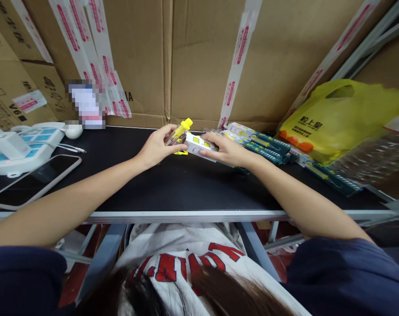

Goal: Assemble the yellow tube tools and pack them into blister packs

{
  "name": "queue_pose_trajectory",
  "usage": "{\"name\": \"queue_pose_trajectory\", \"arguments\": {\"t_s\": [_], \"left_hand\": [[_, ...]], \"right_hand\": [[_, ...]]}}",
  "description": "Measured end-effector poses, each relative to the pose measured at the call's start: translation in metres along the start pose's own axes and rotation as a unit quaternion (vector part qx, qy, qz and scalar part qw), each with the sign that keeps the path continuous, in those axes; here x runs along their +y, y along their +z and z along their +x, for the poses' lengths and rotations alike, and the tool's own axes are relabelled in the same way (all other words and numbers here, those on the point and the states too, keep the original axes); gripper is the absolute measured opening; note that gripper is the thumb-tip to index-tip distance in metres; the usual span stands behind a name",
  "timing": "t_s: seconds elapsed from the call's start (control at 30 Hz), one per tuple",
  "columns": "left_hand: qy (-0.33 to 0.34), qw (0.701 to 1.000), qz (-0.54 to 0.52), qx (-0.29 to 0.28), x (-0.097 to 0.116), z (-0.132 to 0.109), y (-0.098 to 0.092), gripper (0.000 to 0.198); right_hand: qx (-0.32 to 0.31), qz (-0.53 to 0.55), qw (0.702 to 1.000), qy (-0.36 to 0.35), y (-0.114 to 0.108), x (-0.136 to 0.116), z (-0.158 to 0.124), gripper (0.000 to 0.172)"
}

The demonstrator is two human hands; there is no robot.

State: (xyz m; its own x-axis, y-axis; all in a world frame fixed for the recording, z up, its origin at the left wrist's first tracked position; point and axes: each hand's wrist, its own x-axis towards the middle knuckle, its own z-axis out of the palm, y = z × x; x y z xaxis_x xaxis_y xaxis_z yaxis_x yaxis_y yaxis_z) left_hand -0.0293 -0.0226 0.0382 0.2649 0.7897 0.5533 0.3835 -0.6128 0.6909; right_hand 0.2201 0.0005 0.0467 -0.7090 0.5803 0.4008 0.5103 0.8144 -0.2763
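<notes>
My left hand (pixel 157 147) is closed around a clear plastic tube with a bright yellow cap (pixel 182 128), tilted up to the right. My right hand (pixel 226 150) grips a slim white carton with yellow print (pixel 195 144), its near end turned toward the tube. The two hands are close together above the black tabletop (pixel 186 188). Just below my left fingers shows a small yellow piece (pixel 182 153); whether it lies on the table or is held, I cannot tell. Part of the carton is hidden under my right fingers.
Several green and white printed packages (pixel 265 142) lie to the right, beside a yellow plastic bag (pixel 347 114). At left are a power strip (pixel 37 138) with cables and a dark-screened phone (pixel 36 180). Large taped cardboard boxes (pixel 199 57) wall off the back.
</notes>
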Motion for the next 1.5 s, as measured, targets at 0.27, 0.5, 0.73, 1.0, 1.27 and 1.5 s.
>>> {"name": "queue_pose_trajectory", "arguments": {"t_s": [0.27, 0.5, 0.73, 1.0, 1.27, 1.5], "left_hand": [[-0.023, 0.998, 0.037, -0.053, -0.005, -0.002, -0.001, 0.041], [0.005, 0.993, 0.035, -0.113, -0.001, -0.008, 0.013, 0.038], [-0.066, 0.984, 0.016, -0.168, -0.001, -0.008, 0.005, 0.033], [-0.087, 0.961, 0.065, -0.253, 0.007, -0.008, -0.001, 0.034], [-0.016, 0.947, 0.228, -0.226, 0.01, -0.008, -0.002, 0.045], [-0.047, 0.959, 0.158, -0.23, 0.012, -0.012, 0.003, 0.038]], "right_hand": [[-0.022, 0.013, 0.999, -0.034, 0.003, -0.011, -0.002, 0.057], [-0.003, -0.056, 0.997, 0.052, 0.013, -0.03, 0.0, 0.056], [0.043, -0.018, 0.999, 0.002, 0.001, -0.014, 0.001, 0.042], [0.087, -0.168, 0.981, -0.031, -0.002, -0.018, -0.003, 0.041], [0.026, -0.315, 0.936, -0.153, 0.001, -0.027, -0.006, 0.039], [-0.033, -0.324, 0.931, -0.166, 0.008, -0.04, -0.006, 0.038]]}}
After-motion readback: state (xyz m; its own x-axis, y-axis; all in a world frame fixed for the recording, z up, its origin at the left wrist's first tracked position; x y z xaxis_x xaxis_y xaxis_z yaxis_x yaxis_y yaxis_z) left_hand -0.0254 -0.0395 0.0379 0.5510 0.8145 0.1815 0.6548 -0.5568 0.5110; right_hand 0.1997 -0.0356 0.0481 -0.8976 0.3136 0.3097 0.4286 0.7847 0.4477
